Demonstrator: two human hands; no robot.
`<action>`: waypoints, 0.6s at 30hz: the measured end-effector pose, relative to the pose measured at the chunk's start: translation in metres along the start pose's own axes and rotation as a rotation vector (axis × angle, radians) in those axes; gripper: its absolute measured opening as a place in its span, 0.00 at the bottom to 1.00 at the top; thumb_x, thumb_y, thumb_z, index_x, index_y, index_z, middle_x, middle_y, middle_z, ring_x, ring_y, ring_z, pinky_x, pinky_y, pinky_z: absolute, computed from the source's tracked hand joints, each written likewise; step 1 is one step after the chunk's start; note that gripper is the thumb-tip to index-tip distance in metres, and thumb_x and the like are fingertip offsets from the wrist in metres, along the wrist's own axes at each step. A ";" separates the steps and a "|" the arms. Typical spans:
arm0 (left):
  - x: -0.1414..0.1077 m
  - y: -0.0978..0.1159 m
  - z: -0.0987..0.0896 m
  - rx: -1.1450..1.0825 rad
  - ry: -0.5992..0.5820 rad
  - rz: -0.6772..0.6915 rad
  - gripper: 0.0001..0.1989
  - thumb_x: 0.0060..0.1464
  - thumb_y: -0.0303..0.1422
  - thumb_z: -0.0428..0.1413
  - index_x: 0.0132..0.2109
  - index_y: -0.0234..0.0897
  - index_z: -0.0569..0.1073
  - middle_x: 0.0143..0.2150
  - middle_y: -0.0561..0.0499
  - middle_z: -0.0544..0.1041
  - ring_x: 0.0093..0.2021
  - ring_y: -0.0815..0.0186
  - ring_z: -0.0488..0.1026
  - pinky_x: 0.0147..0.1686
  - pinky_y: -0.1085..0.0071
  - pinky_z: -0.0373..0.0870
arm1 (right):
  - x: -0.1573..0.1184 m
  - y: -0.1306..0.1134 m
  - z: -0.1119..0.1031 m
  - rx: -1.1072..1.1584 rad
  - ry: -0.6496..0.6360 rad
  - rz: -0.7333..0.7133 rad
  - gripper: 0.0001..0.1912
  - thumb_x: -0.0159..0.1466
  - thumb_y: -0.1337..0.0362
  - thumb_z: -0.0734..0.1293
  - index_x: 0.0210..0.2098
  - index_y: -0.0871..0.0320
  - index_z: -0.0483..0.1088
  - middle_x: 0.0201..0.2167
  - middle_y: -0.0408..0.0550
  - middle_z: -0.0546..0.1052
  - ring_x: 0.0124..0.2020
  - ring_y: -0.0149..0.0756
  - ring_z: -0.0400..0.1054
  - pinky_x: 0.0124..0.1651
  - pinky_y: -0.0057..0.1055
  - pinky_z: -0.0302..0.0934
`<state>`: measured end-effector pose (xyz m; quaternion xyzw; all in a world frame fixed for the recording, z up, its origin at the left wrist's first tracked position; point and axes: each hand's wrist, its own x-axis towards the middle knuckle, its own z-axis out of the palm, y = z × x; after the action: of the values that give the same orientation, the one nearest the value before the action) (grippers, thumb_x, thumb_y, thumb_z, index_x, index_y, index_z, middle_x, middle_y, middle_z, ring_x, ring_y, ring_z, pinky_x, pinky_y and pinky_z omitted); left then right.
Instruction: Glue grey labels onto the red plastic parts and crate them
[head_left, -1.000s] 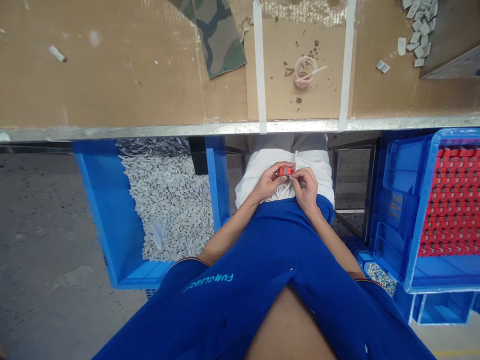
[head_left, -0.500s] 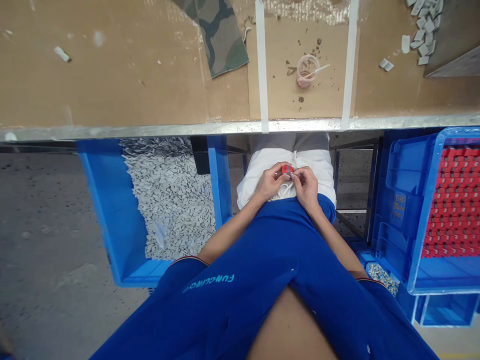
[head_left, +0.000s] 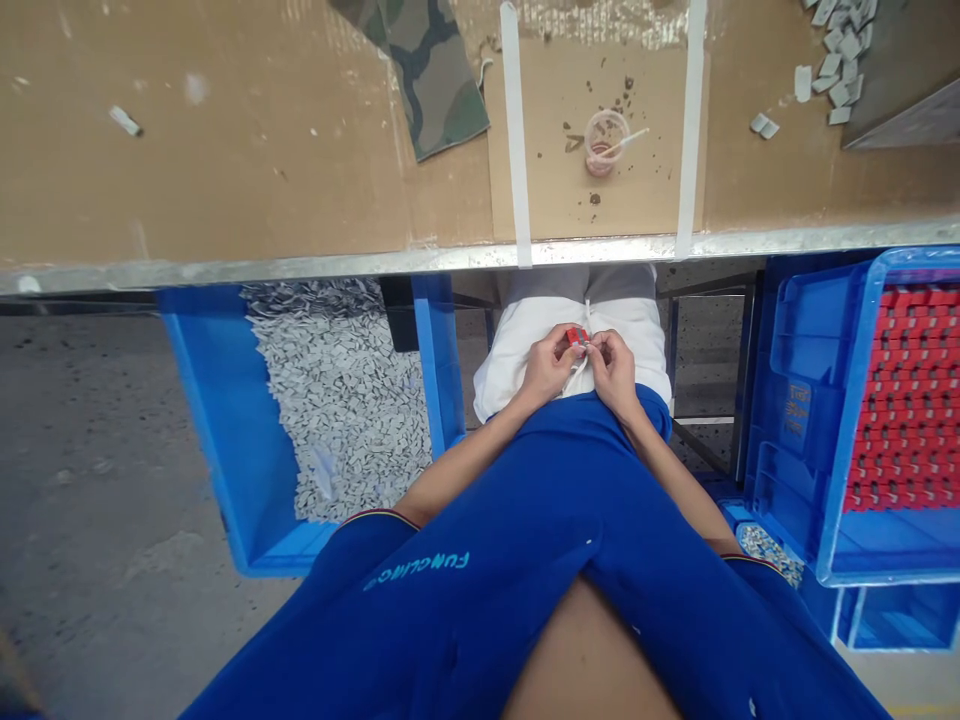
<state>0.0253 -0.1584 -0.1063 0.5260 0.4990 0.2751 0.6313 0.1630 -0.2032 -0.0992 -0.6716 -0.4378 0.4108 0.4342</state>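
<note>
**Left hand [head_left: 544,365] and right hand [head_left: 615,375] pinching a red block [head_left: 577,337] over the lap**

The person is working with both hands held close together, just above a white cloth [head_left: 517,355] lying across the lap. The left grip is closed, with thumb and fingers pressing on the block's left side. The right grip is curled shut against its right side, its fingertips [head_left: 595,350] pinching something small that the fingers mostly hide, so I cannot tell whether they hold the block itself or a pale strip beside it. The block is sitting between the two hands, well below the table [head_left: 225,130] and clear of it.

A pale cord [head_left: 576,378] is hanging just under the hands. To the left, a blue crate [head_left: 225,420] is holding a heap of grey tabs [head_left: 337,400]. To the right, a second blue crate [head_left: 795,410] is carrying rows of red pieces [head_left: 911,400]. On the table, a plastic cup [head_left: 604,140] with a small brush is standing between two tape strips [head_left: 514,130], near a camouflage cloth [head_left: 431,70] and a pile of pale tabs [head_left: 840,60].
</note>
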 end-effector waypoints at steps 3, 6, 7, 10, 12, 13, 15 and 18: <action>0.000 -0.001 0.003 0.005 0.030 -0.021 0.13 0.60 0.35 0.58 0.51 0.35 0.74 0.43 0.47 0.84 0.44 0.61 0.82 0.47 0.69 0.77 | 0.002 0.002 0.001 0.003 0.003 0.018 0.08 0.67 0.57 0.65 0.36 0.54 0.67 0.33 0.45 0.73 0.32 0.35 0.67 0.40 0.34 0.65; 0.003 -0.004 0.003 -0.032 0.040 -0.018 0.14 0.59 0.35 0.59 0.51 0.35 0.74 0.45 0.45 0.84 0.45 0.61 0.82 0.48 0.68 0.78 | 0.004 0.004 0.002 0.012 0.013 0.040 0.09 0.67 0.55 0.66 0.36 0.54 0.67 0.34 0.45 0.74 0.33 0.36 0.68 0.40 0.34 0.65; 0.005 -0.005 0.003 -0.057 0.034 -0.011 0.15 0.59 0.36 0.59 0.51 0.35 0.74 0.46 0.44 0.84 0.46 0.61 0.82 0.48 0.68 0.78 | 0.004 0.004 0.003 0.017 0.017 0.049 0.10 0.68 0.54 0.65 0.37 0.54 0.67 0.34 0.45 0.75 0.33 0.36 0.69 0.40 0.34 0.65; 0.010 -0.008 -0.001 -0.137 -0.002 0.016 0.17 0.58 0.40 0.61 0.50 0.35 0.75 0.49 0.42 0.83 0.49 0.60 0.82 0.50 0.67 0.78 | 0.003 0.004 0.004 0.042 0.023 0.076 0.12 0.69 0.52 0.64 0.42 0.54 0.67 0.35 0.46 0.75 0.34 0.36 0.70 0.40 0.34 0.66; 0.012 -0.010 -0.005 -0.170 -0.026 0.020 0.19 0.59 0.43 0.62 0.51 0.35 0.75 0.50 0.41 0.83 0.51 0.59 0.81 0.51 0.66 0.77 | 0.001 0.003 0.005 0.055 0.015 0.084 0.14 0.69 0.50 0.63 0.45 0.54 0.67 0.37 0.48 0.76 0.36 0.37 0.71 0.41 0.34 0.67; 0.013 -0.010 -0.007 -0.171 -0.034 0.008 0.20 0.59 0.44 0.62 0.51 0.35 0.75 0.51 0.41 0.83 0.51 0.59 0.81 0.52 0.66 0.77 | 0.001 0.002 0.005 0.056 0.010 0.085 0.15 0.69 0.50 0.63 0.46 0.54 0.68 0.39 0.49 0.76 0.38 0.38 0.72 0.42 0.35 0.68; 0.013 -0.009 -0.011 -0.146 -0.036 -0.031 0.22 0.58 0.46 0.62 0.52 0.35 0.75 0.52 0.40 0.82 0.52 0.58 0.81 0.53 0.65 0.77 | 0.000 -0.002 0.004 0.048 0.005 0.081 0.16 0.69 0.49 0.63 0.46 0.54 0.69 0.42 0.51 0.76 0.41 0.39 0.72 0.45 0.37 0.69; 0.010 0.003 -0.013 -0.075 -0.057 -0.033 0.25 0.55 0.50 0.63 0.51 0.35 0.76 0.51 0.40 0.83 0.53 0.56 0.81 0.56 0.62 0.77 | -0.005 -0.015 -0.002 0.010 0.022 0.053 0.15 0.69 0.49 0.62 0.40 0.53 0.70 0.39 0.51 0.76 0.39 0.41 0.71 0.43 0.40 0.69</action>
<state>0.0173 -0.1435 -0.1059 0.5011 0.4787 0.2679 0.6693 0.1600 -0.2042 -0.0836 -0.6853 -0.4131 0.4168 0.4313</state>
